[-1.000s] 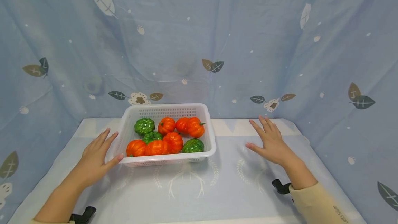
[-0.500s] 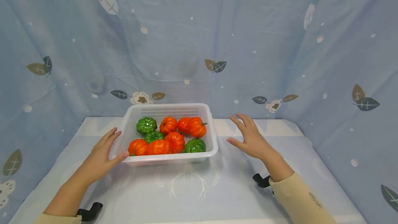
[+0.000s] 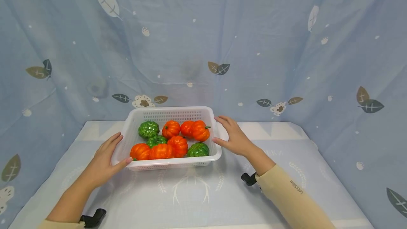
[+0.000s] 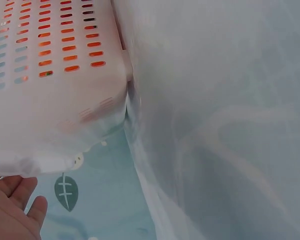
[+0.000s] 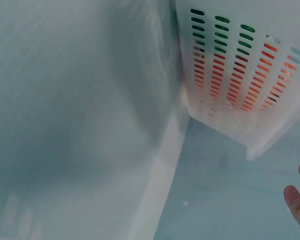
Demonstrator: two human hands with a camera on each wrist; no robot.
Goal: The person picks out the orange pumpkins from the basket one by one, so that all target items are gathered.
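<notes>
While pale cloth (image 3: 229,200) bears the basket (image 3: 173,163), blue drapery (image 3: 178,48) hangs behind.

Soft, even light in the head view, faint shadow below the basket (image 3: 175,162); wrist views dimmer and hazy

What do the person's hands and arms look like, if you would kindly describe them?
Both the left hand and right hand are ungloved. The left sleeve and right sleeve are pale cream-yellow; the right bears small dark lettering. A black fitting juts out by the left wrist, another by the right.
</notes>
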